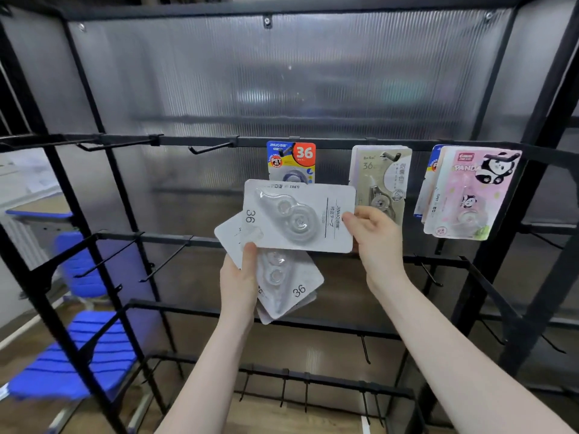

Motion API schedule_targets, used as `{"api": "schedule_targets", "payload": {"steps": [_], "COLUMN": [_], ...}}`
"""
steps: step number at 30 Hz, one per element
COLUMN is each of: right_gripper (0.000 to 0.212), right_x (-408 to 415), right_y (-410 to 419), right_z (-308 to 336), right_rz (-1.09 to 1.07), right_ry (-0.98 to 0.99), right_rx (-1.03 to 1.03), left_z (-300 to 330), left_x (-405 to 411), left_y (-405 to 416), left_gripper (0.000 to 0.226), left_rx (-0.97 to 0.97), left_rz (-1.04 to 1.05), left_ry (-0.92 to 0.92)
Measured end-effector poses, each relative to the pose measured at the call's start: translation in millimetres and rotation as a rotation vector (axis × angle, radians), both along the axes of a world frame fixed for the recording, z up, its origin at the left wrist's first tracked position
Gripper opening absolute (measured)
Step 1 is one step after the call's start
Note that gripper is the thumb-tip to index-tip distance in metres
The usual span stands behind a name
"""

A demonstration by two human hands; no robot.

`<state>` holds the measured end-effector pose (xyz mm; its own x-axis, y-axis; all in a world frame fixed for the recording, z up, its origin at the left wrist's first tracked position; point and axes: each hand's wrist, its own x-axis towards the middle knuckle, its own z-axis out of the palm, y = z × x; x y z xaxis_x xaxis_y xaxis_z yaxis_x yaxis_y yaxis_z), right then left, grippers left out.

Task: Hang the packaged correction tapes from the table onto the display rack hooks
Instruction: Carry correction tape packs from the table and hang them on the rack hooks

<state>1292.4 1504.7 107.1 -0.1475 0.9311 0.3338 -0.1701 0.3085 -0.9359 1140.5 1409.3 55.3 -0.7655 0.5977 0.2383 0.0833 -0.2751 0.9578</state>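
A black display rack (313, 141) stands in front of the person, with a cloudy plastic sheet (282, 73) behind it. Its top bar runs from the left edge to the right edge. On the left part of that bar, two hooks (208, 148) stick out with nothing on them, and there is open room around them. Lower bars hold more bare hooks.

Three hooks on the right part of the top bar carry packs. One has a blue and orange pack (291, 161). The next has a grey pack (380, 180). The last has a pink panda pack (470, 192) with at least one more pack behind it; the view there is too crowded to count them well.

The right hand (372, 236) pinches the right end of one white correction tape pack (299, 214), thumb on the front. The pack lies sideways, just below the blue and orange pack and covering its bottom edge.

The left hand (239, 277) grips a small stack of white packs (282, 277), thumb on top. It looks like two or three packs. The sideways pack overlaps the top of this stack.

Two blue chairs (72, 355) sit behind the rack on the left.
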Motion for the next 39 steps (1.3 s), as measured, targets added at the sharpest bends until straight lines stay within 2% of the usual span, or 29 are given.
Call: {"api": "schedule_targets", "payload": {"steps": [4, 7, 9, 12, 14, 21, 26, 29, 39], "right_gripper": [0.008, 0.012, 0.013, 0.004, 0.009, 0.011, 0.014, 0.016, 0.020], "right_x": [-16.4, -29.1, -41.1, -61.3, -72.2, -89.3, -78.9, -73.3, -101.8], "right_y": [2.8, 3.8, 4.1, 7.8, 11.6, 17.8, 23.3, 28.3, 63.6], "right_z": [39.8, 68.2, 82.2, 94.5, 99.1, 107.4, 110.9, 114.8, 108.8], "right_rz": [-0.098, -0.095, -0.097, -0.123, -0.131, -0.144, 0.027, 0.085, -0.180], "right_ry": [-0.045, -0.097, -0.181, -0.334, -0.435, -0.603, -0.550, -0.613, -0.863], "right_rx": [0.225, 0.404, 0.510, 0.682, 0.756, 0.788, 0.635, 0.612, 0.750], "left_z": [-2.4, -5.1, -5.9, -5.2, -4.1, 0.4, 2.9, 4.1, 11.2], "left_x": [-21.2, -37.9, -46.7, -56.6, -60.9, -71.2, -74.3, -76.1, -81.2], "left_y": [-12.1, -21.9, -28.3, -36.4, -39.9, -43.8, -41.4, -38.1, -29.5], "left_gripper": [0.018, 0.021, 0.025, 0.021, 0.018, 0.021, 0.017, 0.017, 0.013], "left_rx": [-0.051, -0.074, -0.074, -0.063, -0.053, -0.028, -0.015, -0.009, 0.022], "left_rz": [0.072, 0.136, 0.166, 0.213, 0.227, 0.238, 0.212, 0.192, 0.117], "left_ry": [-0.031, -0.038, -0.042, -0.060, -0.071, -0.060, -0.058, -0.050, -0.037]}}
